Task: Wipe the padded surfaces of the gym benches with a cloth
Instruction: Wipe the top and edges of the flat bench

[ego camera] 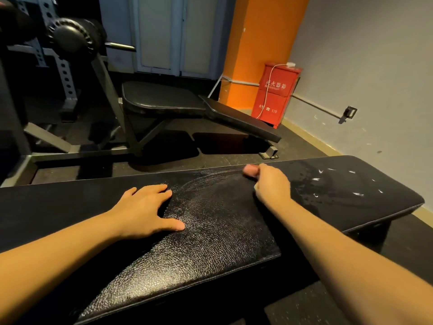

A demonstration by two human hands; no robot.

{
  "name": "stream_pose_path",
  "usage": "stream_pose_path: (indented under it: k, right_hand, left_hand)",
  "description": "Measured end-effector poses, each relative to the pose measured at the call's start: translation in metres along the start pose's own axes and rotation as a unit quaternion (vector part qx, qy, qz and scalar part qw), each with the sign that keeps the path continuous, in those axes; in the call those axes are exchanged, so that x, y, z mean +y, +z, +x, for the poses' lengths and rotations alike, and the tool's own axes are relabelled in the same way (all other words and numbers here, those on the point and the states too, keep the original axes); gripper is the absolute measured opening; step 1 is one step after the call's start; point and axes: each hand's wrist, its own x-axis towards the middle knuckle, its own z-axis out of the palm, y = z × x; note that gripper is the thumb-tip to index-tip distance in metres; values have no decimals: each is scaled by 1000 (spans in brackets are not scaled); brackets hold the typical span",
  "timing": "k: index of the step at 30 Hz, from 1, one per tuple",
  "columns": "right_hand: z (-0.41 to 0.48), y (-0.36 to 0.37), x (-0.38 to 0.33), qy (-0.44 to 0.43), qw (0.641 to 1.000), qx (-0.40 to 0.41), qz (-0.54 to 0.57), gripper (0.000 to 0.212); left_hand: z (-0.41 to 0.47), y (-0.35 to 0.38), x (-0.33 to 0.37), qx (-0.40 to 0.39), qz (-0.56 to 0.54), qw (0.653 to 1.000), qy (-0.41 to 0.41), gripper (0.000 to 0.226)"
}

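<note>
Our right hand (269, 184) is curled around a small pinkish cloth (250, 171), blurred, at the far edge of the black bench (222, 242). Our left hand (150, 209) lies flat on the pad, fingers spread, holding nothing. We see wet streaks (210, 181) between our hands and white flecks (316, 178) toward the right end. A second bench (164, 97) stands behind.

Dim, warm-lit room. Overhead light glints off the black padding (210, 219); the cloth (250, 170) is motion-blurred; straight lines bow at the edges.
</note>
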Motion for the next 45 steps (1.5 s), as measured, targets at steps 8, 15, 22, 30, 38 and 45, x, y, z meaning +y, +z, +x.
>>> stream_pose_path:
  k: [8,15,22,30,38,45]
  right_hand:
    - [-19,25,-70,-267,960,-65,55,37]
    - [-10,31,-101,-161,978,-38,126,45]
    - [33,26,-37,-78,997,-29,4,37]
    - [-4,32,-90,-107,986,-27,124,40]
    - [-9,7,-3,-200,977,-67,-6,37]
    - [-10,24,-61,-109,990,-22,82,48]
  left_hand:
    - [-1,1,-2,11,5,1000,4,145]
    - [-3,-2,1,8,4,1000,10,150]
    - [-5,1,-1,13,4,1000,8,138]
    - [0,-2,0,14,5,1000,14,152]
    - [-2,2,-2,13,9,1000,13,137]
    - [0,-3,1,2,11,1000,5,140]
